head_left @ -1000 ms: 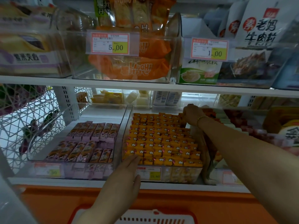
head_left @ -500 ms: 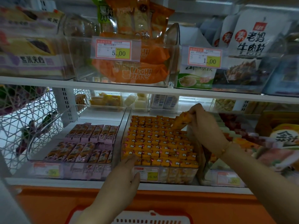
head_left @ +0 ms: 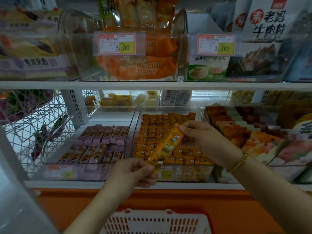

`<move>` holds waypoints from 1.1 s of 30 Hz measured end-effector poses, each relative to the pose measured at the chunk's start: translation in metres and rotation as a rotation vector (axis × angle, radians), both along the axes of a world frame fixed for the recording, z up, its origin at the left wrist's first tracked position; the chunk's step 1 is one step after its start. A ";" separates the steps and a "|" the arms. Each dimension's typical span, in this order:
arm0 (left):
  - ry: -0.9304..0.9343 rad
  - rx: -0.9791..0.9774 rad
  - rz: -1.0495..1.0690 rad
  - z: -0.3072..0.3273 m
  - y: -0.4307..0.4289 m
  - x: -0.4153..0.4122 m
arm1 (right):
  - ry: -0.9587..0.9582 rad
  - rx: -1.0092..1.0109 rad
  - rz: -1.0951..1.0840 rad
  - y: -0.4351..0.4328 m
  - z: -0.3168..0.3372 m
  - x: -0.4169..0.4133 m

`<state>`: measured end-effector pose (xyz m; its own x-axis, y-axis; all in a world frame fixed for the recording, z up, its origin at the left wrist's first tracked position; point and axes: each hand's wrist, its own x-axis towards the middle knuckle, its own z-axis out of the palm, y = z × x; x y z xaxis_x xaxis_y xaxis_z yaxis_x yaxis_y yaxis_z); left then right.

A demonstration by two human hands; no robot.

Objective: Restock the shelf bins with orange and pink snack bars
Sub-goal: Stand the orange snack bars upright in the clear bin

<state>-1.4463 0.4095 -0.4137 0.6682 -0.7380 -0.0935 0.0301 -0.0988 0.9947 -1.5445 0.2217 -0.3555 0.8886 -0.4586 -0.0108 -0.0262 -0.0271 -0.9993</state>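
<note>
Over the bin [head_left: 194, 173], orange bar [head_left: 166, 146], left fingers [head_left: 148, 168] and right fingers [head_left: 184, 127] pinching its ends

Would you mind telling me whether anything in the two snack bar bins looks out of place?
Only one orange snack bar: the left hand and right hand pinch its ends, holding it diagonally above the orange bin, outside the rows. The pink bin looks tidy, bare at the back.
</note>
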 end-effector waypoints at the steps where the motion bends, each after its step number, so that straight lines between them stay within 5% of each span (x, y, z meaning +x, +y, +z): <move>1: 0.007 -0.007 -0.030 0.002 0.000 0.001 | -0.003 0.063 -0.020 -0.003 -0.004 0.001; 13: -0.012 0.089 -0.106 -0.007 -0.004 -0.001 | -0.021 0.338 -0.032 -0.019 -0.028 -0.003; 17: -0.015 0.107 -0.125 -0.008 -0.007 -0.004 | 0.012 0.202 0.086 -0.014 -0.031 -0.004; 20: 0.165 0.060 -0.124 -0.007 -0.009 -0.006 | 0.029 0.001 0.130 -0.012 -0.035 -0.004; 27: 0.952 -0.169 -0.266 -0.009 0.002 0.002 | -0.139 -0.077 0.347 -0.008 -0.029 -0.012; 33: 0.859 -0.335 -0.579 -0.011 0.005 0.000 | -0.176 -0.096 0.425 -0.001 -0.026 -0.014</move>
<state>-1.4460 0.4150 -0.4246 0.0186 -0.9949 -0.0994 0.7646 -0.0499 0.6426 -1.5580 0.2206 -0.3819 0.9824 -0.0450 0.1814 0.1768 -0.0912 -0.9800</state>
